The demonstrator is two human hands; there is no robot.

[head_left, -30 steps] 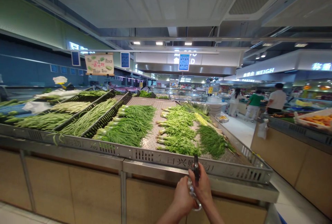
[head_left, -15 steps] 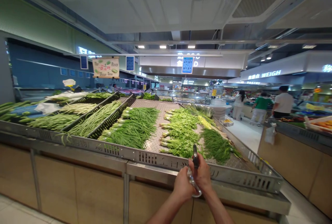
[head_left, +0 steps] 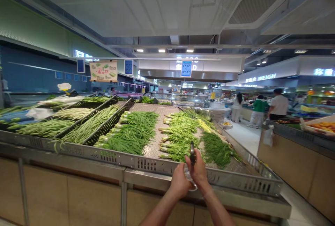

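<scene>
My right hand (head_left: 199, 172) is closed around a slim dark object (head_left: 192, 152) that stands upright above the fingers; its kind is not clear. Close beside it, my left hand (head_left: 180, 181) has its fingers curled around a clear, shiny thing (head_left: 193, 186). Part of that thing shows as a pale loop below the hands, and the rest is hidden. Both hands are in front of the metal front rail (head_left: 157, 167) of a vegetable stand. Just beyond them lie bunches of leafy celery (head_left: 180, 128), with feathery dark-green herbs (head_left: 216, 149) to the right.
Long green chives (head_left: 133, 130) lie left of the celery. Black perforated dividers (head_left: 111, 123) separate them from long beans (head_left: 89, 124). Price signs (head_left: 186, 68) hang overhead. Several people (head_left: 278, 103) stand in the aisle at the right, near another stand (head_left: 295, 166).
The view has shifted slightly, so the stand appears a little lower and further left. Both hands have moved slightly left in the picture, still holding the same things.
</scene>
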